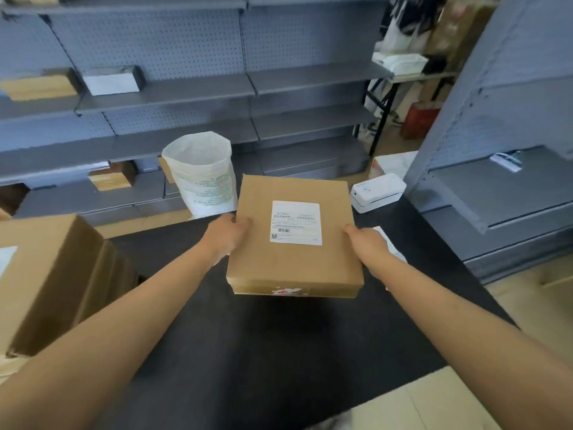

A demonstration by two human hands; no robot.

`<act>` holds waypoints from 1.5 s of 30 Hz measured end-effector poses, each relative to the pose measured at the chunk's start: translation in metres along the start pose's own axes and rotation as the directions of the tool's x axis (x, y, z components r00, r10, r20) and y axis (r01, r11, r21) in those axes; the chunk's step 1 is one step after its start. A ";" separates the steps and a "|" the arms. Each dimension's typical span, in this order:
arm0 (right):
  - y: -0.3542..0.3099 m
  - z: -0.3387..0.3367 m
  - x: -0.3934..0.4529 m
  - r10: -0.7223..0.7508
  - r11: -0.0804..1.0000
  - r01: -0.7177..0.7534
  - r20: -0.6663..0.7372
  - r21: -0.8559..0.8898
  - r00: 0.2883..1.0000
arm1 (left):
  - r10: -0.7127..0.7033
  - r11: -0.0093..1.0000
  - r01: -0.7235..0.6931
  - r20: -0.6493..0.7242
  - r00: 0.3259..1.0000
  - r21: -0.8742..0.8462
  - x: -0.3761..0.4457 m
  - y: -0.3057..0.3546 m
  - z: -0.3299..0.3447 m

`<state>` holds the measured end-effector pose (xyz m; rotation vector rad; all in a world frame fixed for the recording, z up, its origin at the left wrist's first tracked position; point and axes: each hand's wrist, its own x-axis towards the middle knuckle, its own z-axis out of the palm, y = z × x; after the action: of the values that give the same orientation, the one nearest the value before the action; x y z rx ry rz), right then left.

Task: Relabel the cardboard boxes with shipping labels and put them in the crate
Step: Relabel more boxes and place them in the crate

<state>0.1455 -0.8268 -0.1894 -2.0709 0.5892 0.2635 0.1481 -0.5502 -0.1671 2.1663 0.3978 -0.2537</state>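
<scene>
A flat brown cardboard box (294, 268) is held up above the black table (248, 352), slightly tilted. A white shipping label (296, 222) with a barcode and a QR code is stuck on its top face. My left hand (228, 234) grips the box's left edge, thumb on top. On the opposite side, my right hand (366, 240) grips the right edge the same way. No crate is visible.
A large cardboard box (52, 274) stands at the left of the table. A white label printer (376, 192) sits at the table's far right, with white paper (392, 246) behind my right hand. A white sack (201, 173) stands beyond the table. Grey shelving (173, 94) lines the back and right.
</scene>
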 end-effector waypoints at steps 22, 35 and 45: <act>0.343 -0.418 -0.160 0.590 0.789 -0.292 -0.535 0.540 0.605 | 0.418 0.766 -0.636 0.681 0.601 0.090 -0.216 0.286 0.457; 0.425 -0.541 -0.097 0.682 0.722 -0.345 -0.531 0.600 0.503 | 0.388 0.736 -0.676 0.808 0.444 0.018 -0.212 0.406 0.633; 0.476 -0.656 -0.030 0.724 0.684 -0.343 -0.543 0.644 0.425 | 0.374 0.699 -0.714 0.839 0.395 0.025 -0.209 0.506 0.763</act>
<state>-0.1494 -1.5819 -0.1742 -1.3664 1.7304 -0.4273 0.1153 -1.4890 -0.1650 2.1455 -1.0029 -0.9216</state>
